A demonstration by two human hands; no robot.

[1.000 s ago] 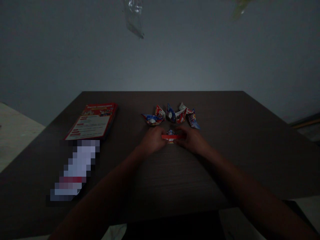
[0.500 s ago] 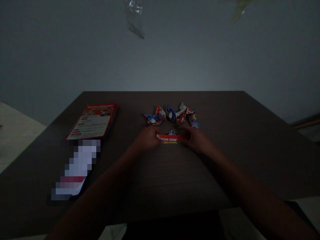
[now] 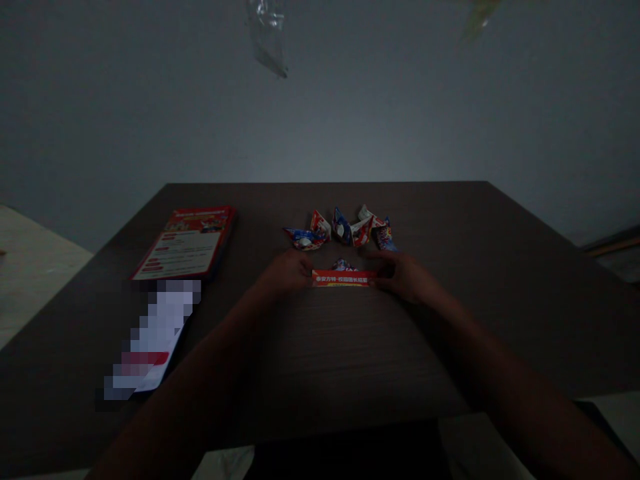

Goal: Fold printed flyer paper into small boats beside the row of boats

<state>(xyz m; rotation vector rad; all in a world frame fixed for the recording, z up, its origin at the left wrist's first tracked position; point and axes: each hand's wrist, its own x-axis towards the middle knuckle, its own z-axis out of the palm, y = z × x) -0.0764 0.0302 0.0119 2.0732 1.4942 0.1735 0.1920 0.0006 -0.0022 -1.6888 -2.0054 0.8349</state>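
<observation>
A folded red paper strip (image 3: 343,278) with white print lies flat on the dark wooden table (image 3: 325,347) in front of me. My left hand (image 3: 285,272) pinches its left end and my right hand (image 3: 404,275) pinches its right end. A small folded point of the same paper shows just behind the strip. Just beyond it sit several folded paper boats (image 3: 345,231) in red, white and blue, in a loose row.
A stack of red printed leaflets (image 3: 187,243) lies at the left of the table, with a blurred white sheet (image 3: 150,340) nearer me. A clear plastic bag (image 3: 269,37) hangs against the grey wall behind. The room is dim.
My hands have moved apart along the red strip, left hand leftward and right hand rightward. More of the strip's printed face shows between them now.
</observation>
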